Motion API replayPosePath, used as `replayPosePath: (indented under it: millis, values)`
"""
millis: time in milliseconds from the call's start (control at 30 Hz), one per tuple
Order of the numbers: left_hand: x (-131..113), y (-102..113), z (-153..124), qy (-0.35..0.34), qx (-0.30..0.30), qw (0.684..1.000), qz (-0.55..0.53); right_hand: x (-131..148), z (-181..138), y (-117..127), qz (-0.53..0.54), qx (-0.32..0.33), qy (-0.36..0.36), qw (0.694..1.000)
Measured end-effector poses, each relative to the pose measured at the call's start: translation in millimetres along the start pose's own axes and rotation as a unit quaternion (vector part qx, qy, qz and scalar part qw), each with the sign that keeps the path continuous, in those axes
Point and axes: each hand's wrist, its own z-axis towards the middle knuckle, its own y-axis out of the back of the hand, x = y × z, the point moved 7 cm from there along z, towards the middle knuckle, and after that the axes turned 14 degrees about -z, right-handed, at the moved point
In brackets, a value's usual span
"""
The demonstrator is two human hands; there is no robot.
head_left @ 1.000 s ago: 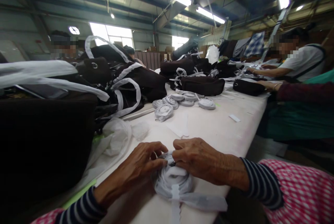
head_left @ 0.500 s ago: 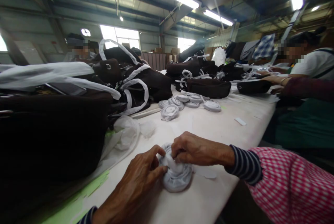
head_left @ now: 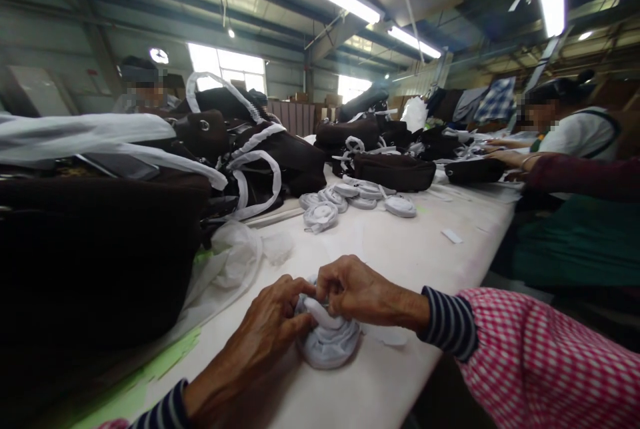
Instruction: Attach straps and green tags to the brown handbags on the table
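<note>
Nearest the camera, on the white counter [head_left: 400, 256], both hands close on a white strap coil [head_left: 327, 342]: the left hand [head_left: 270, 322] curls against its left side, and the right hand [head_left: 350, 289] pinches the strap end on top with bent fingers. Left of them lies a dark bag [head_left: 95, 249] with clear plastic [head_left: 230, 262] beside it. Farther along sit finished coils [head_left: 350, 196], then more bags [head_left: 390, 169]. At the far right, other people's arms [head_left: 520, 159] rest on the counter.

Dark brown bags [head_left: 280, 156] with white straps pile along the white table [head_left: 415, 249]. Coiled white strap bundles [head_left: 350, 197] lie beyond crumpled clear plastic [head_left: 235, 262]. Seated co-workers [head_left: 575, 129] work opposite.
</note>
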Motion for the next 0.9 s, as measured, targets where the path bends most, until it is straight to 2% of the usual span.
replayPosePath:
  millis: [100,167,267,333,433,567,633,800,900]
  values:
    - [-0.5,0.8,0.5,-0.005,-0.004,1.0,0.02,8.2,-3.2,-0.5,-0.132,-0.024,0.001,0.991]
    - [-0.2,1.7,-1.3,-0.007,-0.004,0.999,0.045,13.7,-5.7,-1.7,-0.216,-0.019,0.002,0.976]
    - [0.3,3.7,-3.9,-0.003,0.0,0.996,0.089,19.5,-7.5,-1.8,-0.29,-0.007,0.01,0.957]
    - [-5.2,6.4,-3.1,-0.027,-0.008,0.993,0.115,21.7,-6.8,-1.1,-0.314,-0.006,0.021,0.949]
    - [-14.7,9.2,3.5,-0.058,-0.016,0.991,0.118,22.3,-4.5,-2.9,-0.316,0.004,0.032,0.948]
    - [-11.3,6.3,15.5,0.006,0.02,0.994,0.106,25.0,-5.3,-3.0,-0.329,-0.001,0.043,0.943]
    - [-11.4,6.4,18.4,0.025,0.021,0.994,0.103,25.1,-7.4,-1.6,-0.322,0.017,0.047,0.945]
    - [-19.0,5.2,16.7,0.03,0.016,0.997,0.073,24.1,-10.2,10.5,-0.264,0.049,0.079,0.96]
    - [-21.9,4.1,14.1,0.033,0.01,0.997,0.071,20.7,-9.0,12.6,-0.209,0.069,0.073,0.973]
